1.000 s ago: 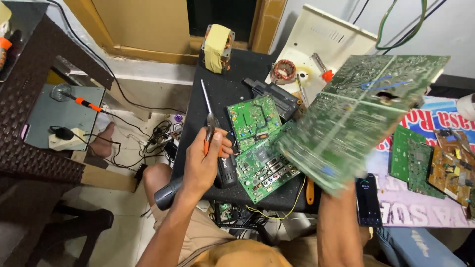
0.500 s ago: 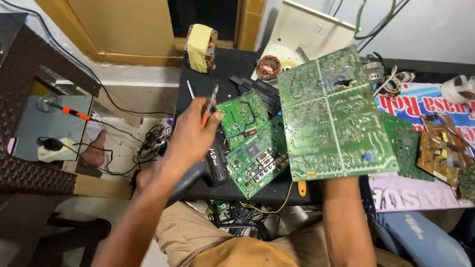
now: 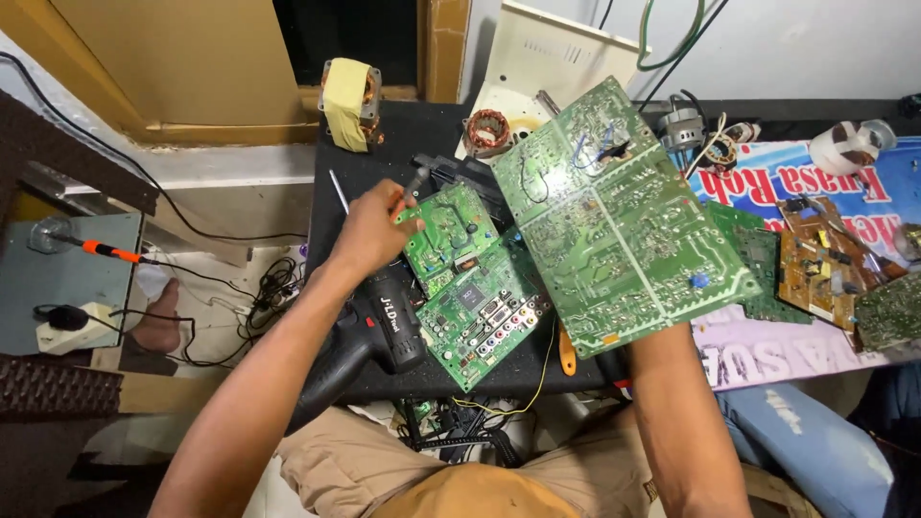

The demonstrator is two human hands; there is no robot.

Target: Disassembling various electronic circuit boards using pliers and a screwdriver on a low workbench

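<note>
Above the right hand [image 3: 624, 369], hidden beneath it with grip unreadable, the large circuit board [image 3: 614, 206] could tip; the left hand [image 3: 369, 230], pinching a screwdriver [image 3: 414, 180], might slip.

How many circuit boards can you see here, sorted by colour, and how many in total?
Green circuit boards: 5, namely the large board held up by the right hand, two on the black table, one beside the banner, and one at the right edge.
Brown circuit boards: 1.
Total: 6.
</note>
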